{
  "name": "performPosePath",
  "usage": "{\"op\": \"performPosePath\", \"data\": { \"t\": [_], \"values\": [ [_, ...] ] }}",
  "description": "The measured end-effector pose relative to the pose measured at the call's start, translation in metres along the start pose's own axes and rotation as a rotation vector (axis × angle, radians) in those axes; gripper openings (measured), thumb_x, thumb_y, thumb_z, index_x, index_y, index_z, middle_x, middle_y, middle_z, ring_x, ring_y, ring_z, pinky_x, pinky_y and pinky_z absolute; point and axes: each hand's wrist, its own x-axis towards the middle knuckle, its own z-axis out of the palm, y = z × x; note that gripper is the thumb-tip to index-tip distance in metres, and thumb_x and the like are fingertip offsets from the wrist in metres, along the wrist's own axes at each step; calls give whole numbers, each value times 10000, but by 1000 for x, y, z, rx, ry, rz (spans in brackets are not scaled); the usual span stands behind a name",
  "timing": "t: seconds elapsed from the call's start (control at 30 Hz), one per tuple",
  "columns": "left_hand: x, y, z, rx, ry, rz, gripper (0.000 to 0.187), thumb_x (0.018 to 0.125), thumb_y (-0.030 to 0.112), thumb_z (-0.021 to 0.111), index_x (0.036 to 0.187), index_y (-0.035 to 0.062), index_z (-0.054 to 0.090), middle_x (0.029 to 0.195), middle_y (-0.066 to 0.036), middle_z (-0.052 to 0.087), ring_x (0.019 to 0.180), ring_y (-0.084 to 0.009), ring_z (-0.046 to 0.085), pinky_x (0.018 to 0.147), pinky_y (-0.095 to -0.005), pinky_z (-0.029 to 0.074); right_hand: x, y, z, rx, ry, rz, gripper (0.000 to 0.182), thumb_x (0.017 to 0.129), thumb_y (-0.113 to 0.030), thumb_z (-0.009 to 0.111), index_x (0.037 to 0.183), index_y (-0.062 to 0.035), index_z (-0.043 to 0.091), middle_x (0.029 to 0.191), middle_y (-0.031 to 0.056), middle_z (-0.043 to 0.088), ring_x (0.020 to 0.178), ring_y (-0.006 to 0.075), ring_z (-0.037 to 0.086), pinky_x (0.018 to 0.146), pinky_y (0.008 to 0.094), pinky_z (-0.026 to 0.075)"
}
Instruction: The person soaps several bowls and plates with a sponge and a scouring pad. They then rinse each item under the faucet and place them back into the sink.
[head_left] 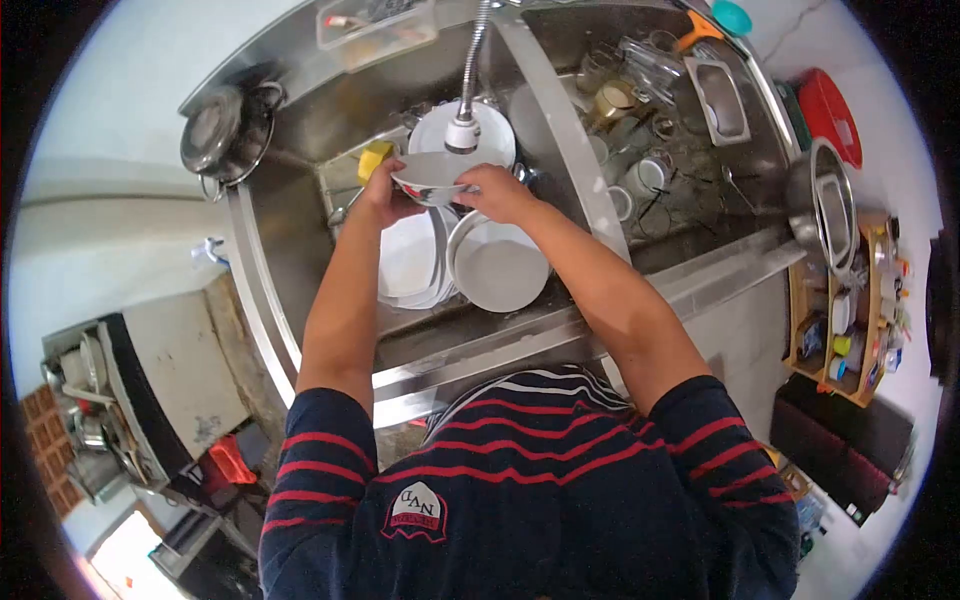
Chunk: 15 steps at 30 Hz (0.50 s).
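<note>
Between my two hands is a white bowl (432, 172) with a red and dark pattern on its side, held under the faucet head (462, 134). My left hand (385, 196) grips its left rim, and my right hand (497, 192) pinches the right rim. Below the bowl, a stack of white plates (408, 262) lies in the left sink basin, beside a round white bowl (500, 268). Behind the held bowl sits a round white plate (488, 125). A yellow sponge (375, 158) is just beyond my left hand.
The right basin (690, 225) holds several glasses, cups (650, 175) and a metal container (716, 98). A lidded pot (228, 135) stands at the left rim, a metal bowl (820, 205) at the right. A plastic tray (375, 32) sits at the back.
</note>
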Motion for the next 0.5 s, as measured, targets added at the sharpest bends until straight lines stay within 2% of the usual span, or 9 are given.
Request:
{"op": "performPosePath", "data": {
  "t": [0.2,0.23,0.27,0.3,0.33,0.37,0.4,0.43,0.5],
  "values": [
    [7,18,-32,37,55,-39,542,846,458,420,1216,72,509,937,-126,639,763,-269,628,666,-439,557,35,-9,7,126,-156,53,364,803,-340,678,1039,-63,665,969,147,673,901,327,630,806,403,488],
    [2,23,-31,70,107,-21,623,852,558,425,1202,48,511,841,-112,635,681,-261,630,650,-427,575,39,-11,8,188,-181,149,382,803,-354,683,1054,-68,663,990,149,670,915,313,632,818,394,486],
    [2,24,-35,62,115,-23,623,852,558,425,1202,48,511,841,-112,635,681,-261,630,650,-427,575,43,-12,8,248,-205,244,399,802,-367,688,1069,-72,662,1011,151,667,929,299,633,830,385,483],
    [6,28,-41,93,131,-76,676,841,612,431,1187,37,517,852,-114,630,678,-259,627,647,-425,571,48,-10,8,221,-205,228,440,812,-404,686,1114,-86,654,1037,121,677,967,239,634,850,348,480],
    [13,30,-50,125,146,-131,731,830,666,437,1172,26,523,864,-115,626,675,-257,623,644,-423,567,51,-17,5,225,-216,224,440,812,-404,686,1114,-86,654,1037,121,677,967,239,634,850,348,480],
    [25,27,-58,110,182,-138,785,767,702,504,1154,20,528,1017,-174,579,860,-312,615,755,-468,543,55,-22,0,369,-258,369,448,816,-400,691,1122,-76,649,1052,100,672,982,212,626,866,333,476],
    [26,24,-59,105,187,-143,785,767,702,504,1154,20,528,1017,-174,579,860,-312,615,755,-468,543,57,-26,-3,513,-298,517,456,819,-396,696,1129,-66,643,1067,80,668,998,185,619,882,318,472],
    [26,18,-54,260,187,-54,790,767,687,524,1198,25,515,1064,-189,572,886,-339,613,767,-484,535,62,-7,17,984,-185,542,478,815,-362,720,1156,-46,610,1089,58,644,1002,163,602,884,326,476],
    [24,10,-31,446,258,115,767,785,590,591,1299,31,482,1191,-242,552,947,-404,610,823,-480,505,58,19,41,1096,-49,586,479,807,-332,731,1160,-39,593,1101,69,635,1006,176,601,892,343,476]
  ]
}}
